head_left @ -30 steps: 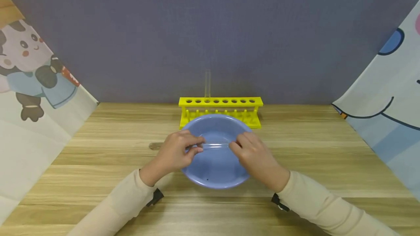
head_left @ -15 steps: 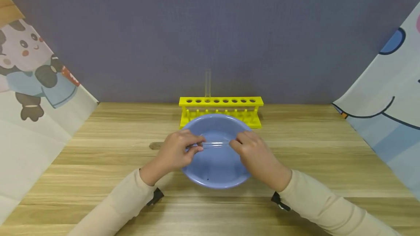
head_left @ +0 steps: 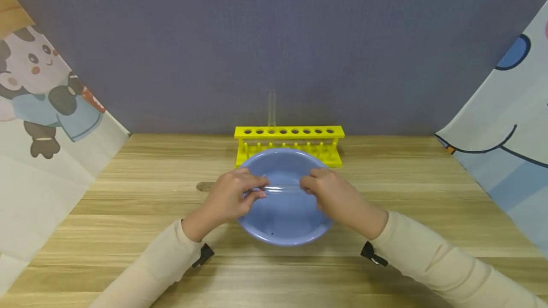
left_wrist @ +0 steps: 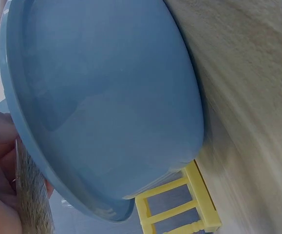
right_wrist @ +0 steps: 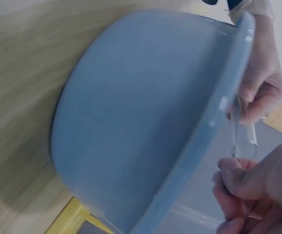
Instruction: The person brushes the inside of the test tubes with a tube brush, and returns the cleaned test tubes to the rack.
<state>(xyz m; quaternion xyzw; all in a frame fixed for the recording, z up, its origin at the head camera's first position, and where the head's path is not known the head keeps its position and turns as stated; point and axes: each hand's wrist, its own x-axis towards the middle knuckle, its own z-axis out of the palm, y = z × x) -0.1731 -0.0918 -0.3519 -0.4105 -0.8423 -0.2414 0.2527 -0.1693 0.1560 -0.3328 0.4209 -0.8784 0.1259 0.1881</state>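
My left hand (head_left: 233, 195) pinches a clear glass test tube (head_left: 280, 189) lying level over a blue basin (head_left: 287, 222). In the left wrist view, grey-brown bristles of a test tube brush (left_wrist: 33, 202) show at the tube's far end, beyond the fingers. My right hand (head_left: 338, 198) is at the tube's other end, beyond the basin's middle. Seen from the right wrist, its thumb and fingertips pinch the brush's thin handle just outside the tube's mouth (right_wrist: 248, 148); most of the handle is hidden by the fingers.
Behind the basin stands a yellow test tube rack (head_left: 288, 132), partly covered by the basin's rim. One upright test tube (head_left: 271, 110) sits in a left-hand hole of it. A dark grey panel (head_left: 274, 51) rises at the back of the wooden table (head_left: 150, 222).
My right hand has turned at the wrist and shifted slightly rightward, with its forearm swinging outward. The left hand keeps its hold on the test tube in nearly the same place.
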